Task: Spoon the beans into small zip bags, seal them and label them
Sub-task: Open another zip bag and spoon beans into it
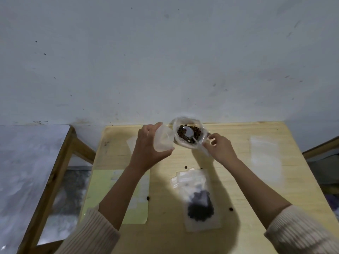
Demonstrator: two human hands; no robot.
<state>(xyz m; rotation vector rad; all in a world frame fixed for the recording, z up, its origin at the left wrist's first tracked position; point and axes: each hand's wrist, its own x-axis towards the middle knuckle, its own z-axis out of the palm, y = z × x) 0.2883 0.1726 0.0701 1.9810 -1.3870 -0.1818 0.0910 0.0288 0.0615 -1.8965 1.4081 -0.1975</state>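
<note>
A clear bag of dark beans stands open at the table's far edge. A white plastic spoon lies with its bowl on the beans, and my right hand pinches its handle. My left hand grips a small clear zip bag, held open just left of the bean bag. Nearer me lies a filled zip bag of beans flat on the table, with empty small bags partly under its top.
The wooden table carries a pale yellow label sheet at the left, a clear bag at the right, and loose beans scattered about. A wooden-framed stand is to the left.
</note>
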